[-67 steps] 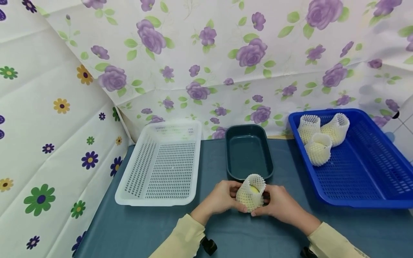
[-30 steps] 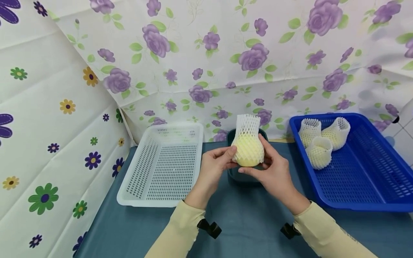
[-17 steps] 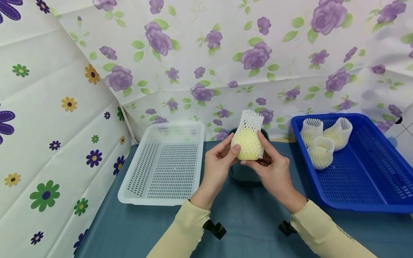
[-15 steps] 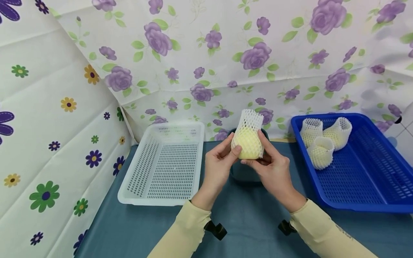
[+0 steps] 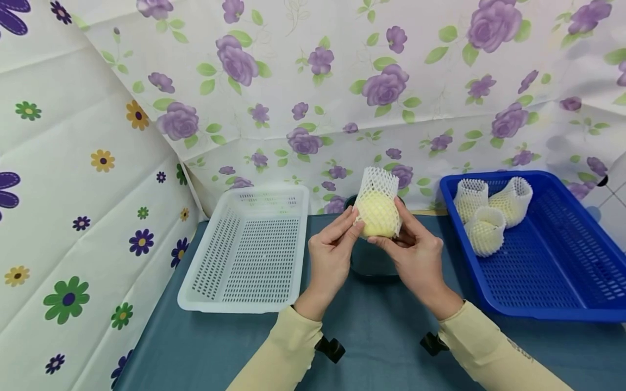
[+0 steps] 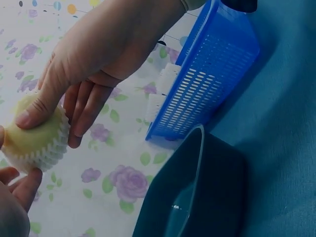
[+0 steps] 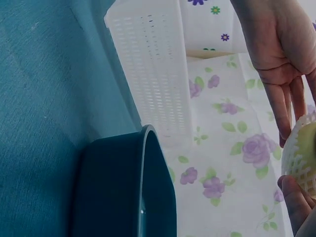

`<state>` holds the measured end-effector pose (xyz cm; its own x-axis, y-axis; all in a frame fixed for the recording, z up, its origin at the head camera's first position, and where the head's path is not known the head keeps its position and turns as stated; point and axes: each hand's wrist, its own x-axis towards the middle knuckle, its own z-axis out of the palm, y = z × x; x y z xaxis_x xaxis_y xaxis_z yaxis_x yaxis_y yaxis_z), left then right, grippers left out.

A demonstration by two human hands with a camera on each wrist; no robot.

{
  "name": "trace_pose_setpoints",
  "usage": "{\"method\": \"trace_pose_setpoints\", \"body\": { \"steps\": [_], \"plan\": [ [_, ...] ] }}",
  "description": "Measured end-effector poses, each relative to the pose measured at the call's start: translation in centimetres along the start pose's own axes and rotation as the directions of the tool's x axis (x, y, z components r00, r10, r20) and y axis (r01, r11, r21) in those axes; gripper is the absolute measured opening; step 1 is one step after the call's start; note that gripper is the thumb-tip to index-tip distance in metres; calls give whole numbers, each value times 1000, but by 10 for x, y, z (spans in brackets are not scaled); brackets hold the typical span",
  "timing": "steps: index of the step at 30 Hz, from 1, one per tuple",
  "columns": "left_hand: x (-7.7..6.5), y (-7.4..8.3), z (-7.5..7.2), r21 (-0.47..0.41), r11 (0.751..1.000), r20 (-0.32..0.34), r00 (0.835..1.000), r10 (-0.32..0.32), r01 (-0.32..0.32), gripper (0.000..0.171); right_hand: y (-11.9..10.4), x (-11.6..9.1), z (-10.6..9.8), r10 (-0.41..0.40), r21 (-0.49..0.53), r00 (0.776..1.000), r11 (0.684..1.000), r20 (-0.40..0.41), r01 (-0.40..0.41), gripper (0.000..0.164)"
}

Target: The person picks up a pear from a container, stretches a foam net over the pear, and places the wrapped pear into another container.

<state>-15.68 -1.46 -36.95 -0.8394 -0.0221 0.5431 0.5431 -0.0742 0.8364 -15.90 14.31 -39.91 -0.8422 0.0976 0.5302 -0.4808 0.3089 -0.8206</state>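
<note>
Between both hands a pale yellow round fruit (image 5: 379, 217) in a white foam net sleeve is held up over the dark green tray (image 5: 374, 260). The sleeve's loose end (image 5: 380, 182) points up and away; the fruit's bare underside (image 6: 32, 138) shows in the left wrist view. My left hand (image 5: 332, 250) grips its left side with thumb and fingers. On the other side my right hand (image 5: 418, 260) holds it, thumb beneath, the other fingers partly hidden behind. The right wrist view shows a dark spot on the fruit's underside at the frame edge.
A white perforated basket (image 5: 298, 255) stands to the left of the tray. On the right is a blue perforated basket (image 5: 543, 271) with three sleeved fruits (image 5: 484, 231) in its far left corner. Floral sheets (image 5: 274, 108) cover the walls behind the table (image 5: 381, 336).
Both hands have raised the fruit from the table in front of the tray to above it, turning its underside toward me. In the last half second it tilts slightly and barely shifts.
</note>
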Motion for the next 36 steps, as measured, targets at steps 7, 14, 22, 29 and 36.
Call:
{"method": "trace_pose_setpoints", "body": {
  "steps": [7,14,22,29,36],
  "plan": [
    [-4,-1,1,-8,998,26,997,67,-66,28,-2,2,2,3,38,997,999,-73,0,79],
    [-5,-14,-1,-116,993,32,999,17,-13,27,8,2,3,-75,56,987,995,-139,83,77],
    [7,-26,-3,-245,927,-60,950,-305,283,42,-12,2,2,-265,67,946,957,-189,281,59],
    [10,-23,-6,-287,835,77,880,-469,470,52,-15,4,2,-337,61,909,931,-243,361,45],
    [14,-25,-10,-320,831,84,887,-454,455,51,-15,1,0,-250,154,966,954,-60,256,54]
  ]
}}
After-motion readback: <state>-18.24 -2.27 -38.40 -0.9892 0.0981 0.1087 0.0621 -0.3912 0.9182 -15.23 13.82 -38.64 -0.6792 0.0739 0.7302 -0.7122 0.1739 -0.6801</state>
